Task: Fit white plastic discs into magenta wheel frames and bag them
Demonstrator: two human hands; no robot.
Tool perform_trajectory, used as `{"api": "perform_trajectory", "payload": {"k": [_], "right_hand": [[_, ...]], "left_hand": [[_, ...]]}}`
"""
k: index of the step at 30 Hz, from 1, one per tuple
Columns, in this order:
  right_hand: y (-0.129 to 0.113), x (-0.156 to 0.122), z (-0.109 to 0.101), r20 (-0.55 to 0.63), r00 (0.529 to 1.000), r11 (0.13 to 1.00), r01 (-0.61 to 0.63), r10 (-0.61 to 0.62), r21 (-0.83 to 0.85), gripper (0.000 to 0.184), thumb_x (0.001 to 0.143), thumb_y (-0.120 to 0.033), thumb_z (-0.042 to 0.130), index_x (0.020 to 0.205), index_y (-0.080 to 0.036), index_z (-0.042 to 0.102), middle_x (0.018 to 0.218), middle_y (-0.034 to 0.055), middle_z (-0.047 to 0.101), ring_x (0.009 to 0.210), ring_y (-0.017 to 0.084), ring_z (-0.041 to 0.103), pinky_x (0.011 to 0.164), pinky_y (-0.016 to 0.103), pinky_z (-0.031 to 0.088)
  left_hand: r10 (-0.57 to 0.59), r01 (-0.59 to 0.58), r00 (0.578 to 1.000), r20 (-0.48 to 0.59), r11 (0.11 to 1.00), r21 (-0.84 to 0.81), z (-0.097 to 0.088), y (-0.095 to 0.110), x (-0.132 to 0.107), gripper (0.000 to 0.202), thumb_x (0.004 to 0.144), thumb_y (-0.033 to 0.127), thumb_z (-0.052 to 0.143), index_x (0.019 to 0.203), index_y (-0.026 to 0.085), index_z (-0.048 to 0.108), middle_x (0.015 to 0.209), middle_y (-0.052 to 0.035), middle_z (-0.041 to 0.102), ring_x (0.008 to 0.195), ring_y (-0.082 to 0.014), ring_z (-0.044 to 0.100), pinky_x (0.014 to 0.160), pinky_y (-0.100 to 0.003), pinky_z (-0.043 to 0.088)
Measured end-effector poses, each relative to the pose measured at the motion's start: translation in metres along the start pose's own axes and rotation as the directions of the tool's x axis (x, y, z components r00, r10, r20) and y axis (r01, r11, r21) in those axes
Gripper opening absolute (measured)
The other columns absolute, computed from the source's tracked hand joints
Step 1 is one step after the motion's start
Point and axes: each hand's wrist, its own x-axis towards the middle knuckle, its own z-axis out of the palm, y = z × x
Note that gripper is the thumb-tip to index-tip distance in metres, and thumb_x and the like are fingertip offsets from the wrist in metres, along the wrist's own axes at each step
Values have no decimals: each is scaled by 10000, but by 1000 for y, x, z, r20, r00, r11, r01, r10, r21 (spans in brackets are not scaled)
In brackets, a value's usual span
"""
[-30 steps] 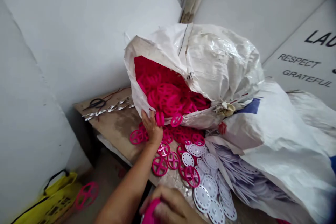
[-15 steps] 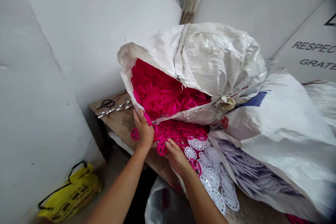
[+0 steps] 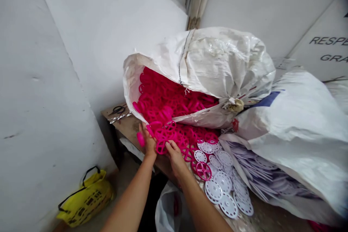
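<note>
Your left hand (image 3: pixel 147 142) and right hand (image 3: pixel 175 158) reach out from the bottom of the view, both half open with curved fingers, among a loose heap of pink plastic wheels (image 3: pixel 170 138) near the counter's back edge; you cannot tell whether either hand has a firm grip, because the wheels overlap the fingers. A white plastic bag (image 3: pixel 168 208) hangs just below the counter's (image 3: pixel 129 127) near edge, partly cut off by the frame. To the right of your hands lie white perforated plastic discs (image 3: pixel 217 186), with one pink wheel (image 3: pixel 203 171) resting on them. Beyond your hands, a woven white sack (image 3: pixel 217 65) lies on its side, its mouth open toward the counter, probably so the packed pink wheels inside can slide out within reach. Its depth hides how many remain. To the right, a second white sack (image 3: pixel 299 141) spills stacked white discs (image 3: pixel 258 175). Small black-handled scissors (image 3: pixel 118 110) sit at the far counter corner, and a yellow bag (image 3: pixel 87 199) rests on the floor to the left. A partly cut-off printed sign (image 3: pixel 323 47) shows only fragments of words.
</note>
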Motion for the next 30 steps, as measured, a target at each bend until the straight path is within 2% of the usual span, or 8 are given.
{"api": "perform_trajectory", "payload": {"k": [4,9,12,16,20,25,30], "right_hand": [[-3,4,-2,-57,998,999,30,-28,26,197,695,-377,706,814,-231,651,793,-35,654,745,140,582,740,254,459],[-4,8,-12,-97,995,996,18,-9,82,223,672,-377,725,805,-227,628,801,-32,661,760,142,597,712,251,473],[-5,12,-19,-134,991,990,1,19,141,275,666,-391,726,852,-247,585,851,-30,671,764,151,619,690,271,489],[-11,16,-29,-167,984,976,-18,55,216,357,657,-391,735,931,-274,540,934,-24,674,784,162,642,702,303,502],[-15,21,-36,-194,979,965,-18,70,261,374,643,-384,746,926,-272,528,886,-26,673,713,150,633,654,284,495],[-23,22,-37,-212,975,959,-11,74,283,387,623,-375,765,897,-256,519,754,-56,650,602,119,591,587,244,467],[-34,5,-38,-204,977,957,1,61,290,364,623,-355,772,874,-244,533,800,-45,669,654,119,620,645,253,480]], "left_hand": [[55,-54,997,-48,998,20,7,4,-6,785,792,281,556,1452,136,155,1502,-207,192,1396,-314,169,1122,-478,208],[151,-152,988,13,987,55,8,15,-23,854,744,377,645,1450,190,203,1511,-195,152,1393,-352,153,1107,-522,194],[180,-185,982,56,977,107,5,24,-33,824,763,280,634,1456,205,194,1529,-196,67,1405,-367,76,1097,-559,172],[203,-212,975,95,971,109,1,34,-46,835,740,78,561,1463,213,165,1541,-183,-31,1415,-342,16,1109,-544,156],[223,-242,963,151,963,122,3,39,-55,850,702,96,584,1452,201,197,1537,-188,24,1411,-359,35,1096,-574,157],[226,-265,951,209,947,183,3,45,-56,845,685,178,632,1435,175,243,1520,-211,108,1400,-392,61,1062,-619,174],[299,-337,926,231,929,150,-10,40,-59,861,714,285,658,1445,197,213,1526,-197,99,1400,-389,66,1064,-609,180]]}}
